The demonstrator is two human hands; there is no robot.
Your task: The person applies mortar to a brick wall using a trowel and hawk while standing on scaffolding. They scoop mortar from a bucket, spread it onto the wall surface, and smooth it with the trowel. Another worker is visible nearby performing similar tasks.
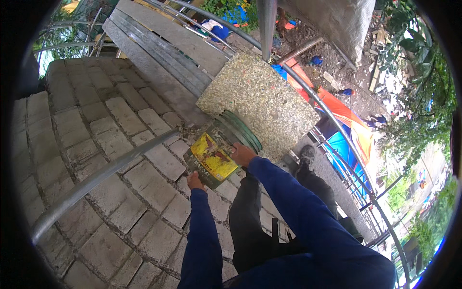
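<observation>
A dark green plastic bucket (208, 153) with a yellow label lies tilted on its side in the middle of the view. Its ribbed rim points up and to the right, over the edge of a speckled board (269, 96). My left hand (195, 181) is closed on the bucket's lower edge, near its base. Higher up, my right hand (242, 155) grips the side of the bucket towards the rim. The inside of the bucket is hidden from this angle.
Brick masonry (120, 192) spreads below and to the left, crossed by a metal pipe (103, 173). Grey planks (159, 53) run off at the far left. Curved scaffold pipes (332, 108) edge the right side, with orange sheeting (349, 123) and rubble on the ground far below.
</observation>
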